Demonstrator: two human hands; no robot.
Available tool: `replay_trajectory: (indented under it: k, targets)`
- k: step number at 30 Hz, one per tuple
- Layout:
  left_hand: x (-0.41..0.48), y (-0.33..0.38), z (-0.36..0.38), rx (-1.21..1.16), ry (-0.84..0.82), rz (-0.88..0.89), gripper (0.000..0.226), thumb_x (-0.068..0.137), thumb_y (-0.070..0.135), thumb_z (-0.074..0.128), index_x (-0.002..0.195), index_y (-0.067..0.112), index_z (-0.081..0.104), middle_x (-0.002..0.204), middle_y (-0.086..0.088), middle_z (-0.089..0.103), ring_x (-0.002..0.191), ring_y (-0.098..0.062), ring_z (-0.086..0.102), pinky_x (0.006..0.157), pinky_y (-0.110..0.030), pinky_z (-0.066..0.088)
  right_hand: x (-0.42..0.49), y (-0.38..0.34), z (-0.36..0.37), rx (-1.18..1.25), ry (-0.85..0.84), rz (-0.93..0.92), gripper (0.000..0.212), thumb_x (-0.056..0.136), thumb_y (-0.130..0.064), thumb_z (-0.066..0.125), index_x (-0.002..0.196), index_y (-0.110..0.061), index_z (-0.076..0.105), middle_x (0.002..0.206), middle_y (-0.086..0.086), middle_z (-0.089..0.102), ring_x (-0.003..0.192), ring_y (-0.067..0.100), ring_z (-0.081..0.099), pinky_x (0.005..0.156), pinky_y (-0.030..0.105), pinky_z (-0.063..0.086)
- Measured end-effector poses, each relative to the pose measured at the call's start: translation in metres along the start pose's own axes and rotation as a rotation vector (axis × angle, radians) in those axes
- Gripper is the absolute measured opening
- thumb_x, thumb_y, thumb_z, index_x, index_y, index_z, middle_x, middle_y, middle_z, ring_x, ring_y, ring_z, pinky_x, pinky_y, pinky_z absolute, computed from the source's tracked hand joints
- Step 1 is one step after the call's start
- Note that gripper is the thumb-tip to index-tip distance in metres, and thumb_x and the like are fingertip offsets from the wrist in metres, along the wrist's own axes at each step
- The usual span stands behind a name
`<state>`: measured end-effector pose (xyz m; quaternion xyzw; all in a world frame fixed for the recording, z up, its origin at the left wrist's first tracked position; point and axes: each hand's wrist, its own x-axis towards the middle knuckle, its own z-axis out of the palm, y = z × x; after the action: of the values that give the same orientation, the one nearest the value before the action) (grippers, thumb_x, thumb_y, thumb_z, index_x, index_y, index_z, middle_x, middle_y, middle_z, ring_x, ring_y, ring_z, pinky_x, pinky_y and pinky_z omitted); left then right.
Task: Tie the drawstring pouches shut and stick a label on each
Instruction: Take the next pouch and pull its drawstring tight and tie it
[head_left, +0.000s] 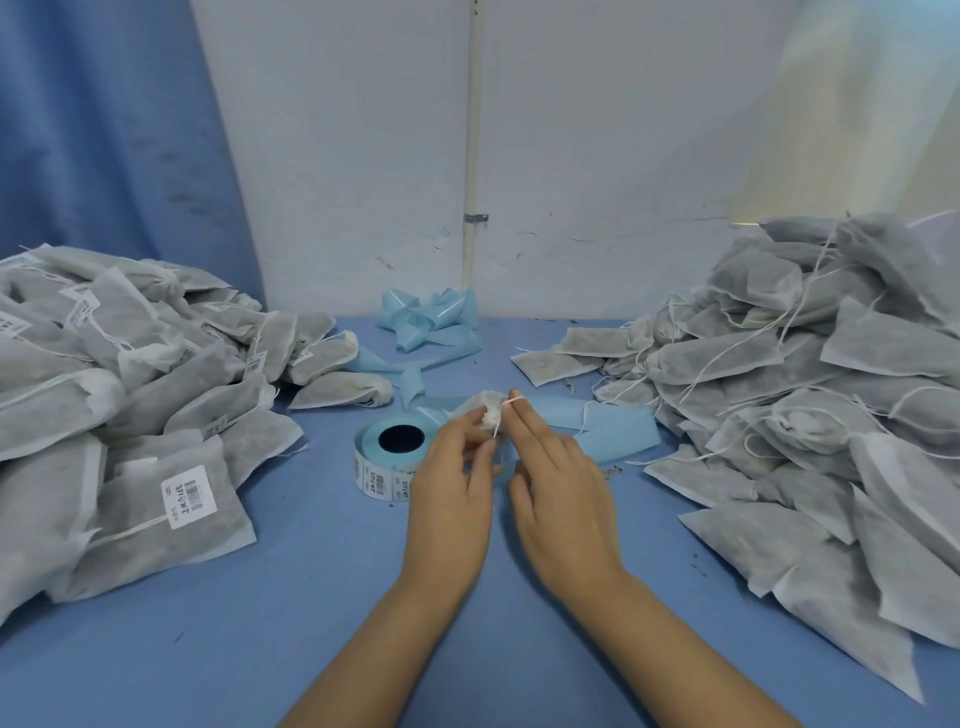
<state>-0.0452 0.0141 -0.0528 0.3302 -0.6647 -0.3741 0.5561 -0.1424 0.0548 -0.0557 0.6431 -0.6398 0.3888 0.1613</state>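
Room: bare surface (311, 597) nearward of left grip (452, 467) and right grip (556, 467); left pile (104, 389), right pile (831, 389) well apart.
Left grip: pinches pouch (485, 408) neck.
Right grip: pinches string (497, 423).
Labels: roll (384, 457) just beside left grip.

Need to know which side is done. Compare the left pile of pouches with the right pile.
The left pile carries white barcode labels; the right pile shows none. Left-pile necks are mostly cinched into bunched white tops; the right pile includes several flat, ungathered pouches. Loose strings trail all over the right pile; far fewer show on the left pile. Both are heaps of grey fabric pouches on the blue table.
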Motion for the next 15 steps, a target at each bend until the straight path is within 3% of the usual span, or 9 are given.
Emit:
replay_trajectory:
  k: [2,4,7,11,13,15]
  targets:
    - [-0.002,0.001,0.002,-0.059,-0.011,-0.019,0.019,0.095,0.004,0.051,0.091,0.021,0.057,0.109,0.015,0.063,0.098,-0.006,0.064,0.084,-0.022,0.052,0.001,0.001,0.002,0.201,0.046,0.028,0.05,0.085,-0.001,0.046,0.133,-0.015,0.055,0.14,-0.014,0.046,0.113,0.009,0.054,0.094,0.021,0.043]
    - [-0.004,0.001,0.005,-0.074,-0.052,-0.034,0.023,0.096,0.004,0.05,0.088,0.026,0.055,0.108,0.008,0.064,0.095,-0.006,0.066,0.079,-0.017,0.052,0.001,0.001,0.001,0.424,0.116,0.131,0.042,0.091,0.001,0.049,0.123,-0.024,0.061,0.128,-0.023,0.052,0.115,0.0,0.051,0.098,0.011,0.037]
    - [-0.007,0.002,0.01,-0.064,-0.101,-0.045,0.024,0.095,0.006,0.052,0.09,0.028,0.057,0.102,0.004,0.065,0.091,-0.008,0.066,0.073,-0.014,0.051,0.003,0.002,-0.001,0.661,0.229,0.36,0.038,0.09,-0.001,0.059,0.1,-0.037,0.067,0.101,-0.024,0.066,0.1,0.002,0.06,0.085,0.012,0.044]
    - [-0.012,0.002,0.015,0.02,-0.122,0.002,0.023,0.095,0.008,0.053,0.094,0.03,0.059,0.1,0.01,0.062,0.093,-0.007,0.063,0.077,-0.028,0.056,0.005,0.006,-0.001,0.863,0.301,0.52,0.027,0.086,-0.004,0.066,0.088,-0.03,0.074,0.087,-0.006,0.071,0.074,0.002,0.062,0.067,0.011,0.045]
    - [-0.014,0.0,0.017,0.093,-0.116,0.029,0.018,0.095,0.009,0.053,0.098,0.024,0.061,0.097,0.015,0.06,0.09,-0.004,0.06,0.079,-0.035,0.055,0.007,0.007,-0.001,0.932,0.32,0.582,0.024,0.084,-0.004,0.069,0.084,-0.027,0.075,0.081,-0.003,0.073,0.067,0.003,0.062,0.063,0.011,0.046]
    - [-0.014,-0.002,0.016,0.139,-0.123,0.04,0.013,0.095,0.011,0.053,0.097,0.021,0.061,0.094,0.015,0.058,0.088,-0.001,0.057,0.078,-0.033,0.053,0.008,0.008,-0.001,0.963,0.318,0.619,0.019,0.082,-0.004,0.071,0.081,-0.023,0.075,0.075,-0.007,0.073,0.065,0.001,0.062,0.062,0.009,0.046]
